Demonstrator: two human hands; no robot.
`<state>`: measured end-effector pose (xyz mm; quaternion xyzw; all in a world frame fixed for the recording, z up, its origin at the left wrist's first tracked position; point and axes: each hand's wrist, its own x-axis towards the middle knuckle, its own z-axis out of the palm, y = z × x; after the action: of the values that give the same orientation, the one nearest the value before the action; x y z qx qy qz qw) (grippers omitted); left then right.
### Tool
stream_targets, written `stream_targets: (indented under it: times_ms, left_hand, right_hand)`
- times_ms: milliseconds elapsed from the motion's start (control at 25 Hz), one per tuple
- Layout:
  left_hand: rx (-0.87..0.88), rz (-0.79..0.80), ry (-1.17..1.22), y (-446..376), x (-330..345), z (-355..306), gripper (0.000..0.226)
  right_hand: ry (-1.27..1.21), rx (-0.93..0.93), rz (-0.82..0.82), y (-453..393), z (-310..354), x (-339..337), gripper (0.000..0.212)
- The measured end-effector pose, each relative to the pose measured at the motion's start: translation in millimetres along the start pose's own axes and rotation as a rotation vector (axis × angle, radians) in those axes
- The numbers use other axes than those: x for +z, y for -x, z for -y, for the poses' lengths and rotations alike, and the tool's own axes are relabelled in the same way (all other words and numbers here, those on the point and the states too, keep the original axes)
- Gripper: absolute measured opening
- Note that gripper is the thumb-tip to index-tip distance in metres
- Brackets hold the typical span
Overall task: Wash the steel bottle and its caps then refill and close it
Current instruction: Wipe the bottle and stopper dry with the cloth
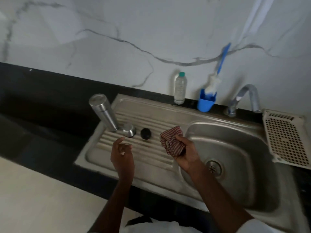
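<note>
Here, in the head view, the steel bottle (103, 111) stands upside down on the ridged drainboard (151, 121) at the left of the sink unit, its mouth resting on the grooves. Just right of it, touching or nearly so, sits the steel cap (129, 130), and a little further right, apart from both, lies the black inner cap (145, 133). The left hand (122, 157) hovers near the caps, holding nothing, its fingers loosely curled with the forefinger raised. The right hand (186, 152) is over the edge between drainboard and basin (235, 148), its fingers and thumb curled around a bunched red-and-white striped cloth (171, 142). Along the far edge stand a clear plastic bottle (180, 89) with a green top, a blue holder (206, 102) with a bottle brush (217, 76) in it, and the tap (244, 98). A white perforated tray (286, 138) lies at the far right.
</note>
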<state>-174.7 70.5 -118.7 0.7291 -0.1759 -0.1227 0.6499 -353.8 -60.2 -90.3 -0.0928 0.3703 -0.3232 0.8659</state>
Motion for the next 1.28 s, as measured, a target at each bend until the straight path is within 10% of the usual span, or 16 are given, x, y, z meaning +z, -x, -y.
stream_targets:
  times_ms: [240, 480, 760, 1040, 1280]
  left_hand:
    - [0.004, -0.132, -0.093, -72.1, -40.4, -9.6, 0.027]
    - [-0.071, 0.108, -0.275, -140.5, -56.2, -9.3, 0.101]
    - [-0.04, 0.228, -0.327, -173.4, -58.1, 9.0, 0.122]
    - [0.043, 0.283, -0.185, -206.1, -33.2, 1.2, 0.054]
    - [0.169, 0.231, -0.084, -207.4, -15.3, -24.8, 0.06]
  right_hand:
    - [0.131, -0.03, 0.0, -17.0, -30.1, 72.4, 0.027]
    - [0.244, -0.126, -0.02, -42.0, -68.8, 114.9, 0.037]
    - [0.297, -0.172, -0.07, -58.6, -89.8, 120.6, 0.038]
    - [0.314, -0.196, -0.109, -65.4, -79.0, 128.7, 0.039]
    - [0.25, -0.229, -0.108, -60.4, -60.0, 117.5, 0.036]
